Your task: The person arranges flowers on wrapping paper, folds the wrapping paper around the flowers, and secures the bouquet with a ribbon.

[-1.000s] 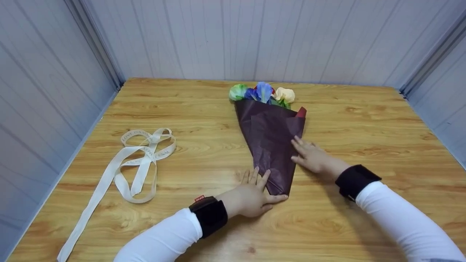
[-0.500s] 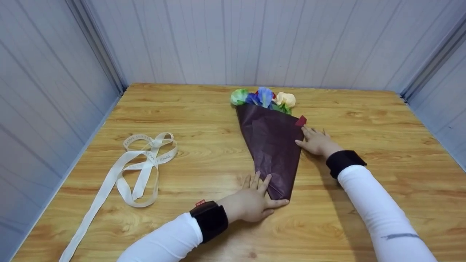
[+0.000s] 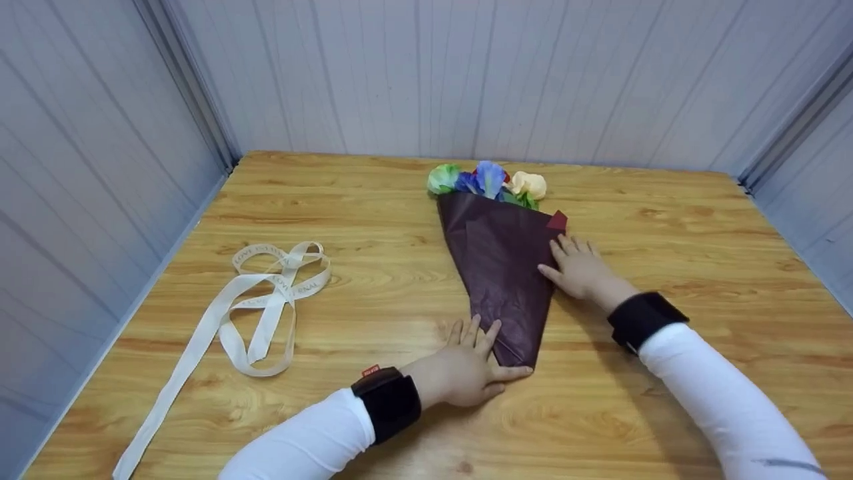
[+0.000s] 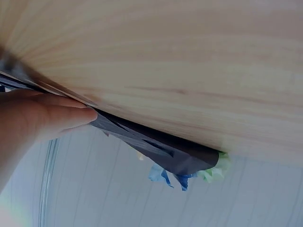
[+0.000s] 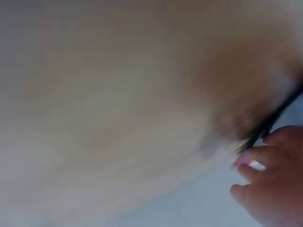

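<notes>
Apparently L hand [image 3: 468,375] (near) & R hand [image 3: 584,272] (right), fingers spread, gripping nothing, are pressing maroon bouquet wrap [image 3: 500,267] flat; next prob. needs steady pressure.

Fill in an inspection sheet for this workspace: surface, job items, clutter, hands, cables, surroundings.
Surface: wood-grain tabletop.
Job items: flowers in dark maroon wrapping paper, lying down, blooms at the far end; red corner showing at the paper's upper right.
Clutter: only a white printed ribbon, loosely looped left of the bouquet, untouched.
Hands: left hand spread at the paper's narrow near end; right hand at its right edge.
Cables: nothing seen.
Surroundings: pale panelled walls behind and on both sides.
</notes>
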A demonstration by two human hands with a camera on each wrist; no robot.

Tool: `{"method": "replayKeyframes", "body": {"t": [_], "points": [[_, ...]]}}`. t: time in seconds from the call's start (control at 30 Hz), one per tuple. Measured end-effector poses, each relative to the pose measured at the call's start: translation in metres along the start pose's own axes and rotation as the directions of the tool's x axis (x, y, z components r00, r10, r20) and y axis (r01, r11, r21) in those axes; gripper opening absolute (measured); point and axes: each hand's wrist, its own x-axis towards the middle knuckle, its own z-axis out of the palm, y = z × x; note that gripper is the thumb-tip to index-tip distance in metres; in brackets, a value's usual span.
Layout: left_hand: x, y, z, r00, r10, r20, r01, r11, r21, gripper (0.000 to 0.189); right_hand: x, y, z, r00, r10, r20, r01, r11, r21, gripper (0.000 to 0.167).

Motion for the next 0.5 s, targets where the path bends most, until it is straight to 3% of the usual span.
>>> {"method": "replayKeyframes", "body": {"t": [0.13,0.27,0.37,0.5], "points": [[-0.003,-0.004,-0.001,0.999,0.023,-0.035,-0.024,0.999,-0.038,0.051,-0.026,-0.024,0.005,0.989,-0.115,-0.09,0.124,0.987,0.101,0.062],[-0.006,-0.009,-0.005,0.988,0.049,-0.148,-0.062,0.995,-0.083,0.05,-0.048,-0.044,0.01,0.973,-0.2,-0.113,0.216,0.963,0.159,0.057],[-0.008,-0.013,-0.009,0.956,0.057,-0.289,-0.073,0.996,-0.047,0.045,-0.059,-0.055,0.014,0.96,-0.252,-0.121,0.269,0.951,0.155,0.055],[-0.011,-0.017,-0.012,0.887,0.061,-0.457,-0.063,0.998,0.011,0.036,-0.069,-0.065,0.017,0.939,-0.313,-0.142,0.331,0.934,0.136,0.052]]}}
